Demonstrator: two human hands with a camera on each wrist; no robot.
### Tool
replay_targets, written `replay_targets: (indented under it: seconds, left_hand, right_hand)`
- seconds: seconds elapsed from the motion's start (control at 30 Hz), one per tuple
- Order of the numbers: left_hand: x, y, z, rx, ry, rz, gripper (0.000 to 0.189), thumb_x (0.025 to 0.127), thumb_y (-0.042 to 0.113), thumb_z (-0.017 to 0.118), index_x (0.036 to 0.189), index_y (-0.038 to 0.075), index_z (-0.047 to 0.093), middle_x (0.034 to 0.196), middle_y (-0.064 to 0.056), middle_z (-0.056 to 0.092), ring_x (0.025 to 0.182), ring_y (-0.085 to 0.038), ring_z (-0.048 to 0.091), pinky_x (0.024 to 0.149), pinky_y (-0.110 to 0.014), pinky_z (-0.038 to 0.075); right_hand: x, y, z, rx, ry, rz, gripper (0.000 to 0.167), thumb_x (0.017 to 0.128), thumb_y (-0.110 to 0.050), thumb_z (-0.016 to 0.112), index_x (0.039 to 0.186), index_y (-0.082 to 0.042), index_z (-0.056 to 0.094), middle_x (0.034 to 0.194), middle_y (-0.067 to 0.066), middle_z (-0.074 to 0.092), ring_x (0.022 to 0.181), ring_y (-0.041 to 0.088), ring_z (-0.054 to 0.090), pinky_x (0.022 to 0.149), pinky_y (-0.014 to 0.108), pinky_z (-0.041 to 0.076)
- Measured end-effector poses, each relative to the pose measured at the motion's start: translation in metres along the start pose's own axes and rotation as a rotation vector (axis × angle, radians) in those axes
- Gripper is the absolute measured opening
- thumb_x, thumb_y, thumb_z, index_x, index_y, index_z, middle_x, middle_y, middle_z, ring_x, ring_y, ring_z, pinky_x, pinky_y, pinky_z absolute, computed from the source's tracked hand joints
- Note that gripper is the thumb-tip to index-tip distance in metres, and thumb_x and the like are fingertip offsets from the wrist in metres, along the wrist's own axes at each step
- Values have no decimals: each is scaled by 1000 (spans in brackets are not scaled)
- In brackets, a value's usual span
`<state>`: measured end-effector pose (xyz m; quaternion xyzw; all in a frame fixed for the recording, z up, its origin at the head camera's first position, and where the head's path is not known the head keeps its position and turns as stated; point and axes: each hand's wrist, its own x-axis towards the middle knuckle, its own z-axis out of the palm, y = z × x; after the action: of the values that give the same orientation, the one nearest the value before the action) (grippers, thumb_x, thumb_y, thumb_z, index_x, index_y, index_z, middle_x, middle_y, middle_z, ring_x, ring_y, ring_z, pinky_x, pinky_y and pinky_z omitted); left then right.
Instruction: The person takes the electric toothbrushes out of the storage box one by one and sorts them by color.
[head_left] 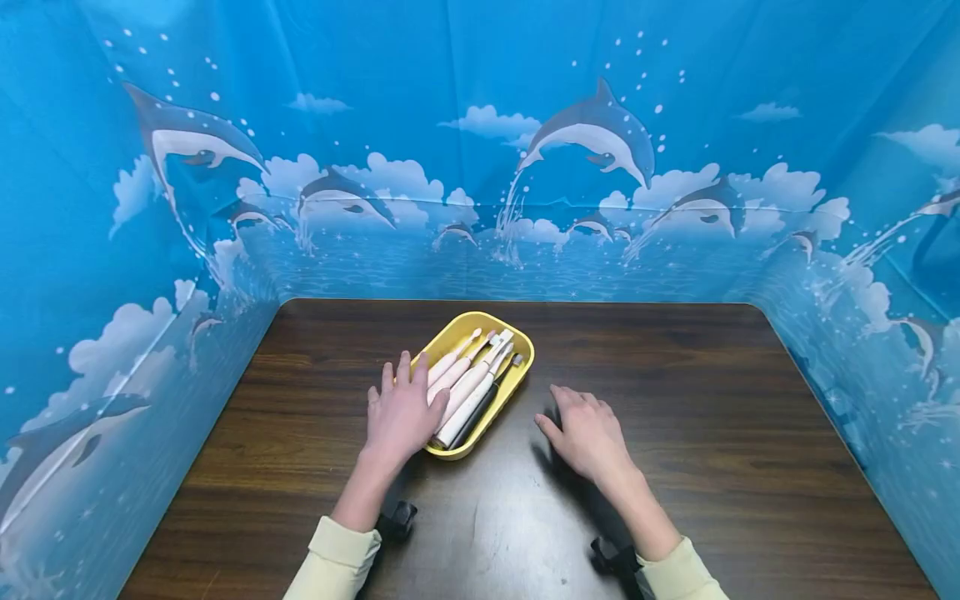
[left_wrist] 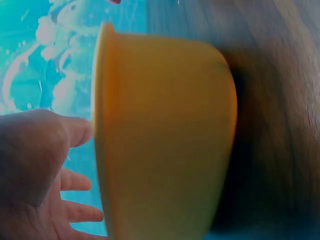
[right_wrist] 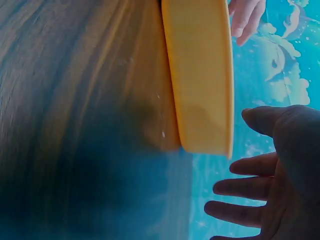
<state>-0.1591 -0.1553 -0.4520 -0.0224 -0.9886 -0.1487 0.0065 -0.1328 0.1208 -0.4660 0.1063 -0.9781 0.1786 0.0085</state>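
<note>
A yellow plastic tray (head_left: 452,335) stands slantwise on the table and holds several electric toothbrushes. Pale pink ones (head_left: 465,392) lie on its left side, with a white one (head_left: 467,410) and a black one (head_left: 480,412) toward the right. My left hand (head_left: 401,412), fingers spread, overlaps the tray's left edge; in the left wrist view its thumb (left_wrist: 77,131) is right at the rim. No toothbrush is in its fingers. Apart from the tray on the right, my right hand (head_left: 592,433) hovers over the table with fingers extended and nothing held.
The dark wood-grain table (head_left: 720,467) extends to both sides of the tray. A blue curtain (head_left: 450,250) printed with dolphins and clouds encloses the back and both sides. Black wrist mounts (head_left: 397,521) sit at both sleeves.
</note>
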Motion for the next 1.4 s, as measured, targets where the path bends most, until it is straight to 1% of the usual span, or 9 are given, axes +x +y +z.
replay_targets:
  seconds: [0.07,0.17,0.27,0.4,0.63,0.9,1.07,1.23,1.4]
  left_hand:
    - [2,-6,1,-35,6,-33,72,103,43,54,160,5,33,160,-27,33,139,-53,38,100,-72,38]
    - [4,-14,2,-77,29,-79,67,102,35,54,158,2,35,148,-29,48,119,-53,57,87,-68,48]
    - [4,-18,4,-97,56,-118,60,102,27,54,153,-1,43,134,-28,58,102,-52,64,78,-65,52]
    - [2,-19,5,-98,93,-115,54,99,20,55,147,-4,50,127,-28,61,97,-53,65,75,-65,52]
    - [-3,-14,9,-89,131,-84,57,98,23,58,146,-6,50,128,-27,63,97,-53,66,75,-66,53]
    - [-20,-13,12,-62,191,-52,45,97,19,60,133,-8,63,107,-27,70,85,-51,69,67,-62,54]
    - [-27,-11,11,-47,203,-24,38,96,18,61,124,-7,68,100,-28,72,78,-49,69,59,-59,54]
    - [-34,-5,8,-43,199,-15,27,96,20,61,105,-3,73,84,-26,71,69,-47,68,51,-56,50]
    - [-40,4,2,-50,184,4,21,94,20,64,84,1,68,72,-22,67,62,-42,67,47,-52,47]
  right_hand:
    - [4,-3,5,23,-10,8,58,99,-40,66,142,-2,59,138,19,62,124,41,59,99,59,47]
    - [12,-8,12,62,-14,18,56,100,-40,65,141,-2,60,134,18,65,118,39,63,91,57,52]
    - [19,-14,19,119,7,31,56,101,-42,61,141,-2,61,132,18,67,113,38,66,86,58,54]
    - [26,-21,26,173,71,42,55,102,-45,59,137,-4,63,122,18,71,105,39,69,78,60,55]
    - [33,-31,33,171,143,87,52,99,-48,59,124,-3,68,98,18,73,86,40,71,66,55,53]
    - [28,-34,40,153,163,115,43,96,-41,63,110,-1,66,95,21,73,82,44,70,62,57,52]
    - [27,-33,40,188,181,112,38,97,-34,61,114,-1,65,96,23,73,82,45,70,63,58,52]
    - [27,-31,40,197,191,106,27,99,-24,55,114,-3,64,90,23,71,78,45,70,60,58,51]
    - [29,-29,37,177,207,105,22,102,-19,51,110,0,61,86,25,69,76,47,68,59,60,51]
